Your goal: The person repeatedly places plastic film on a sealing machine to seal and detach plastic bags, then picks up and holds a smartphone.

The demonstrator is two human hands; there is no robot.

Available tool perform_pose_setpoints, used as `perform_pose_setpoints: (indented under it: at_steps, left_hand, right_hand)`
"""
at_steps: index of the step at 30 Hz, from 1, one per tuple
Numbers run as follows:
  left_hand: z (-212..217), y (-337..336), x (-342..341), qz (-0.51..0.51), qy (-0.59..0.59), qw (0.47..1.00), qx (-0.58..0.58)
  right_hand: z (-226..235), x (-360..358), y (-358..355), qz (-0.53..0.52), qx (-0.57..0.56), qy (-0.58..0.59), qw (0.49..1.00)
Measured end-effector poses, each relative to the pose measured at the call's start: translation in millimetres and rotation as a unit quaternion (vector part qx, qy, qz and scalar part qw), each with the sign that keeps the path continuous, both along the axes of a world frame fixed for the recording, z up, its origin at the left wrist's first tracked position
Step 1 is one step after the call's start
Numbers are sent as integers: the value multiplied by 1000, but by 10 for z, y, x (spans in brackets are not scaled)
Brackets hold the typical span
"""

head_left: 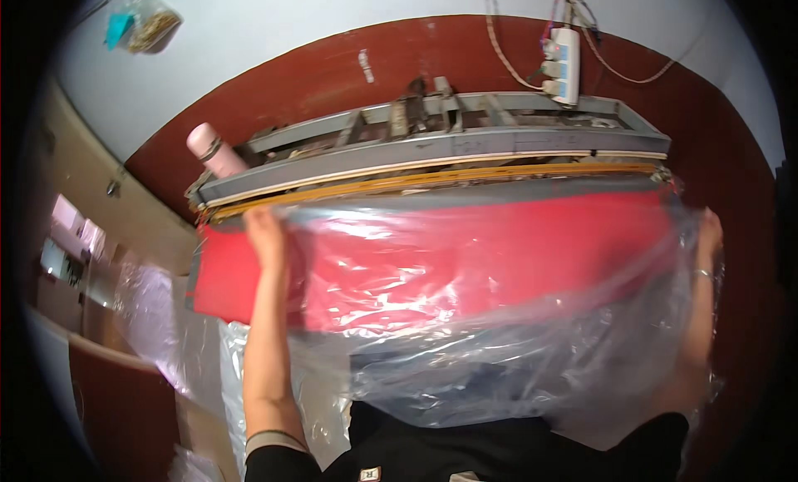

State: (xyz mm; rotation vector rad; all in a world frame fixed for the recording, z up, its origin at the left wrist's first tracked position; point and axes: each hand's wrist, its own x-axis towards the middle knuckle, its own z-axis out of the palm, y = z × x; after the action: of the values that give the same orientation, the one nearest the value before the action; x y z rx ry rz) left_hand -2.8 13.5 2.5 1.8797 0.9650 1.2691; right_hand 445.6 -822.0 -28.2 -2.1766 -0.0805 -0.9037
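A wide sheet of clear plastic film (499, 341) stretches between my two raised hands, wrinkled and glossy. My left hand (264, 230) pinches its upper edge at the left, fingers closed and a little blurred. At the far right my right hand (710, 235) grips the other end, with film hanging over that forearm. Red cloth (229, 266) with a grey border lies behind and under the film, showing bare at its left end. The cloth's upper edge runs along the front of a long metal frame machine (499, 143).
A pink bottle (218, 152) leans at the machine's left end. Orange-brown bars (465, 179) cross its front. A white power strip (566, 66) with cables hangs on the wall. A clear bag (152, 26) hangs upper left. More plastic film (154, 324) lies at the left.
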Motion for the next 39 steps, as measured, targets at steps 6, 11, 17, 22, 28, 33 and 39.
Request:
perform_pose_setpoints:
  at_steps: [6,11,17,22,28,33,39]
  left_hand:
    - [-374,885,-319,132,59,982,122]
    - [-430,1298,-246,93,-10,995,41]
    - [-464,1451,-140,35,-84,994,-55]
    - [-453,1435,-172,69,-88,994,16]
    - [-245,1217,-130,137,-118,979,-96]
    - [-226,1141,-118,102,-145,975,-131]
    - [-22,995,-188,20,-64,982,-177]
  right_hand:
    - [-87,-95,1872,77,20,-7,997]
    - [-37,164,2331,130,97,-35,986]
    - [-171,354,2310,145,193,-9,970]
    - [-300,561,2127,97,217,-56,970]
    - [-308,596,1949,63,298,-25,952]
    - [-398,702,1878,24,292,4,956]
    - [-132,363,1544,142,265,187,935]
